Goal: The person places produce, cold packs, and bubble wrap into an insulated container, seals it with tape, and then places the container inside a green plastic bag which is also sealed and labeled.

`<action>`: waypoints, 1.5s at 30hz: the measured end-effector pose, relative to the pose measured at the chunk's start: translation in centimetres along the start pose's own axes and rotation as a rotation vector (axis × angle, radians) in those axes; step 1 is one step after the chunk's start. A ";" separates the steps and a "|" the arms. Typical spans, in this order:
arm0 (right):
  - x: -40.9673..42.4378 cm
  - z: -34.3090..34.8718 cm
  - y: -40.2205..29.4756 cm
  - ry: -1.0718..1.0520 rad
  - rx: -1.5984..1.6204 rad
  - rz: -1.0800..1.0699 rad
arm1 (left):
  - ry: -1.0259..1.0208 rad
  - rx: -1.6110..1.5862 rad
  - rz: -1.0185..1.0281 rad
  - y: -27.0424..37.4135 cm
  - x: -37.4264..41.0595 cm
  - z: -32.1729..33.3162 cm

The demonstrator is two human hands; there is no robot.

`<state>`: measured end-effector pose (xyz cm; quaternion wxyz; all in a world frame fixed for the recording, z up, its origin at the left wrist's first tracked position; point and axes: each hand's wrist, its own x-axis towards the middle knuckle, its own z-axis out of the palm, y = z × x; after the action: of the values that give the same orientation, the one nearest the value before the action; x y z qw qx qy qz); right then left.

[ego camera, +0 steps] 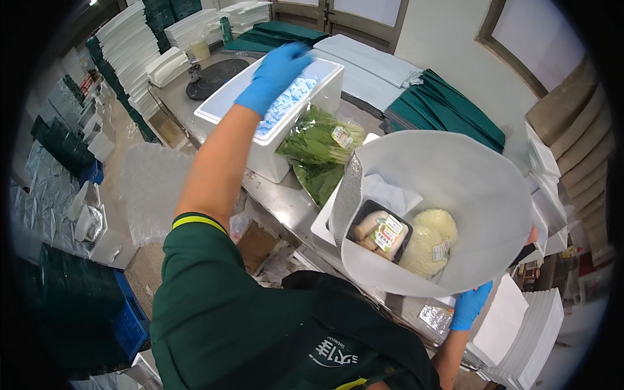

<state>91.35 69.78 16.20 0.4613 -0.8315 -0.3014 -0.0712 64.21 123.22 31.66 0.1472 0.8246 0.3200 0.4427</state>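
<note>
My left hand (282, 73), in a blue glove and blurred, reaches over a white foam box (270, 163) with several printed ice packs (287, 105) inside. Its fingertips are hard to make out, and I cannot tell whether it holds anything. My right hand (470, 307), gloved too, grips the lower right rim of a silver-lined insulated bag (468, 170); part of its fingers is hidden. The bag gapes towards me. Inside lie a black tray of wrapped mushrooms (382, 234), a wrapped pale cabbage-like vegetable (431, 243) and a white sheet (390, 192).
Bagged leafy greens (317, 141) lie between box and bag on the metal table (280, 195). Folded green bags (443, 109) and pale liners (365, 63) are stacked behind. A black round plate (217, 78) sits at the far left; foam lids (531, 336) stand at right.
</note>
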 end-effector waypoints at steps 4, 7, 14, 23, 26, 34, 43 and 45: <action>0.4 0.3 1.1 -0.138 -0.132 -0.002 | -0.369 0.422 -0.541 -18.0 -3.8 -2.1; -1.5 -0.3 4.4 -0.059 0.162 0.209 | -0.579 0.480 -0.642 -22.1 -4.6 0.7; -3.6 -1.1 4.8 0.008 -0.023 0.301 | -0.914 0.730 -0.509 -22.6 -4.9 5.1; -2.6 -0.2 3.8 -0.013 -0.087 0.252 | -0.520 0.690 -0.238 -19.7 -5.8 4.0; -2.0 -0.2 3.6 -0.030 -0.087 0.202 | -0.452 0.574 -0.249 -16.0 -5.1 2.2; -0.4 -0.9 0.3 -0.151 0.092 0.188 | -0.143 -0.480 -0.459 -4.4 -4.0 -7.5; 5.5 -9.8 -1.6 -0.199 0.596 0.131 | -0.366 -1.278 -0.098 20.7 -10.0 -3.9; 5.8 -12.9 -2.4 -0.353 0.822 0.089 | -0.384 -1.280 -0.178 28.0 -12.2 -1.4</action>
<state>96.74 62.82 27.51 0.6974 -0.5908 -0.3425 0.2175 69.23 94.11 39.42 0.6971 0.6093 0.0295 0.3768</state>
